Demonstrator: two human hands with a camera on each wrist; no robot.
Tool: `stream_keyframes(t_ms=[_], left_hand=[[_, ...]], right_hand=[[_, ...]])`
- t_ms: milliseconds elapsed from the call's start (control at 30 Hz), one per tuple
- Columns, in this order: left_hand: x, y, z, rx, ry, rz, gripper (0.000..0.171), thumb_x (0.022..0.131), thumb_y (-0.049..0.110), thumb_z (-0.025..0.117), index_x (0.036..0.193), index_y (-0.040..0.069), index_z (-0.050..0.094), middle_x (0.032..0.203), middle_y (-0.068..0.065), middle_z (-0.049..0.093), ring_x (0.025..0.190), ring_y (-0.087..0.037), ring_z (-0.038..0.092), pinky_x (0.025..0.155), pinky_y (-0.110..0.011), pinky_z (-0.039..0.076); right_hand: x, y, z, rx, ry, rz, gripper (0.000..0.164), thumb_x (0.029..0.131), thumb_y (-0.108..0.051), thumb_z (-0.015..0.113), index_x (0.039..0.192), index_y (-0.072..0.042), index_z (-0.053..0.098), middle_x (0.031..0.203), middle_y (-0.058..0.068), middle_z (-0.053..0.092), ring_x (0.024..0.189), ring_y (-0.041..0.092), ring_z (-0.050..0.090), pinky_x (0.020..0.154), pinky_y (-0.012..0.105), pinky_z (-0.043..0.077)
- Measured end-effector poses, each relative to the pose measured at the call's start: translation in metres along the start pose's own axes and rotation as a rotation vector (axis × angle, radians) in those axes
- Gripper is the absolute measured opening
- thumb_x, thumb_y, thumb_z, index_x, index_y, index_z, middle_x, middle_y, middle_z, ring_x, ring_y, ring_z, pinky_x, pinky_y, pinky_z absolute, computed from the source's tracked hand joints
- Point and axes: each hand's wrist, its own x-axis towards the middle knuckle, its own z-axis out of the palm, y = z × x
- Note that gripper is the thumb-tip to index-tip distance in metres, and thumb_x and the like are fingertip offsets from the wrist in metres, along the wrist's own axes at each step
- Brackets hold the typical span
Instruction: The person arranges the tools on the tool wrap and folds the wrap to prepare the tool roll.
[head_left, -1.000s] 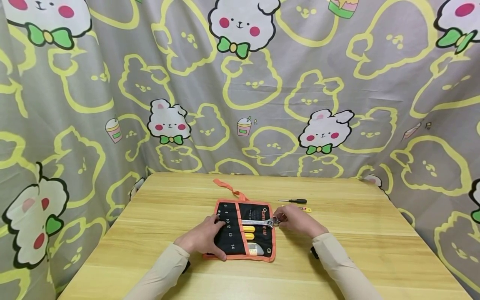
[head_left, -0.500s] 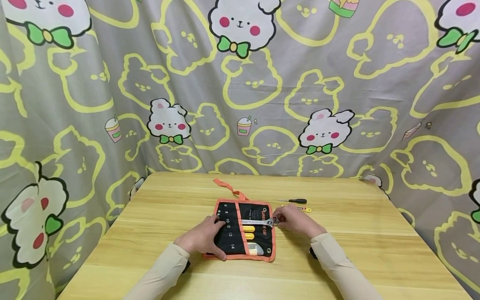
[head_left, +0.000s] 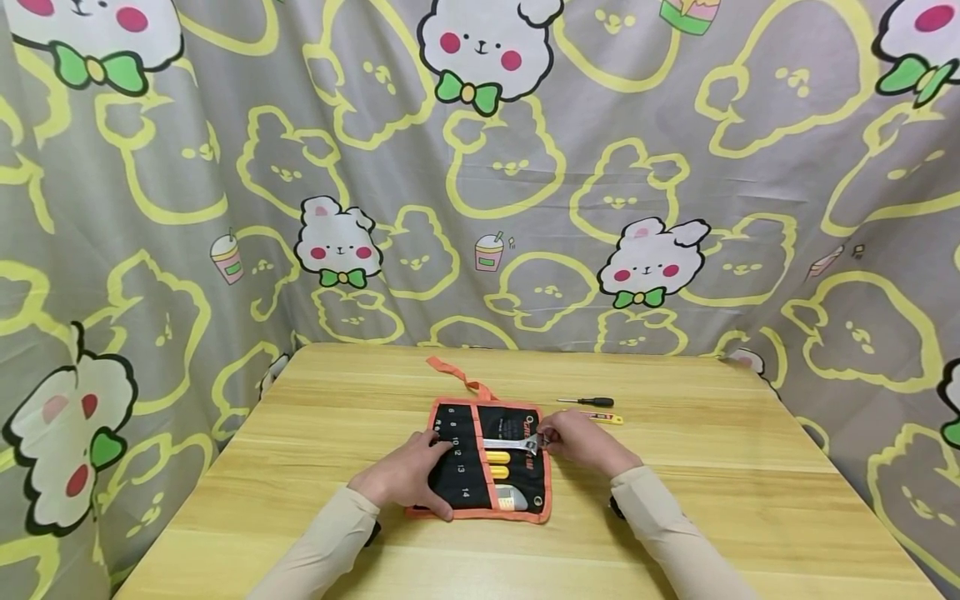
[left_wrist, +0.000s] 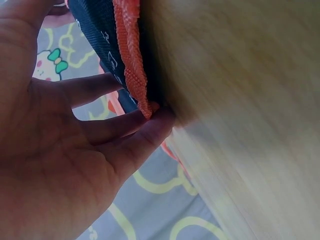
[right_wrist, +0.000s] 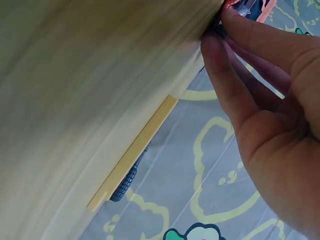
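A black tool pouch [head_left: 455, 475] with orange edging and printed sizes lies unrolled on the table. My left hand [head_left: 405, 471] holds its left side, and in the left wrist view its fingertips [left_wrist: 155, 125] are at the orange edge. A silver adjustable wrench [head_left: 510, 444] lies across the right half, its handle end inside a pocket. My right hand [head_left: 581, 437] pinches the wrench's head at the pouch's right edge with thumb and forefinger. Below it, two yellow handles [head_left: 498, 458] and a grey-and-yellow tool [head_left: 512, 497] stick out of pockets.
Beyond my right hand lie a black-handled screwdriver [head_left: 596, 402] and a flat yellow tool with a printed label [head_left: 609, 418]. An orange strap [head_left: 457, 377] stretches from the pouch's far edge. A patterned curtain [head_left: 525, 167] hangs behind the wooden table [head_left: 360, 375].
My right hand has moved left, and the wrench has slid a little with it, deeper into its pocket. The left hand and the pouch have stayed in place.
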Motion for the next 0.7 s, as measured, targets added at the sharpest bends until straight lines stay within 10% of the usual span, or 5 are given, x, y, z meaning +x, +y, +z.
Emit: stream_keyframes(t_ms=[700], left_hand=[[-0.0002,0.0002,0.0001,-0.012,-0.002,0.000,0.102,0.066,0.053,0.094,0.147,0.007,0.053,0.149,-0.021,0.046,0.130,-0.035,0.048,0.107,-0.054,0.046]], right_hand=[[0.0038,-0.0068,0.0034,-0.041,0.019,-0.027,0.016,0.087,0.009,0.074,0.087,-0.007,0.072,0.080,0.003,0.069,0.067,0.007,0.053,0.061,0.024,0.047]])
